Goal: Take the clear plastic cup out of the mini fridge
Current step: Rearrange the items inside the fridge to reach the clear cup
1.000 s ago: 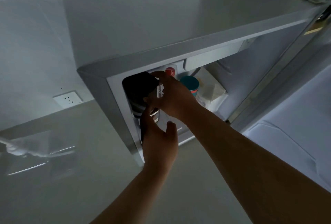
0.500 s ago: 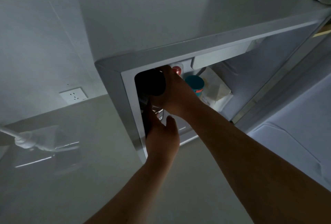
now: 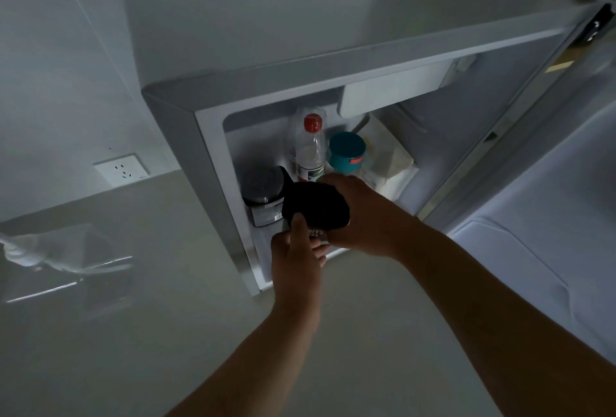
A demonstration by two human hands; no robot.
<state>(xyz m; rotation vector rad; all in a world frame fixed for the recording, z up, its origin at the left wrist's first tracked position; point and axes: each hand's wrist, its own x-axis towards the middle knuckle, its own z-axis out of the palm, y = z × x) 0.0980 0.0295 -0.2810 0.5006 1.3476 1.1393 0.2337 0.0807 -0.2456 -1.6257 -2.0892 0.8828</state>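
The mini fridge [image 3: 333, 65] stands open below me. Both my hands hold the clear plastic cup [image 3: 315, 205], which has a black lid and a printed label, at the front edge of the fridge opening. My right hand [image 3: 366, 216] wraps its right side. Lower down, my left hand [image 3: 296, 260] grips it from the front, thumb up against the lid. The cup's clear body is mostly hidden by my fingers.
Inside the fridge stand a dark-lidded jar [image 3: 263, 191] at the left, a clear bottle with a red cap [image 3: 311, 146], a teal-lidded container [image 3: 346, 151] and a white packet [image 3: 391, 158]. The fridge door [image 3: 540, 216] hangs open at the right. A wall socket [image 3: 121, 170] sits low at left.
The cup has come from the left inside of the fridge forward to its front edge, with both hands on it. A dark-lidded jar behind it and the red-capped bottle now show.
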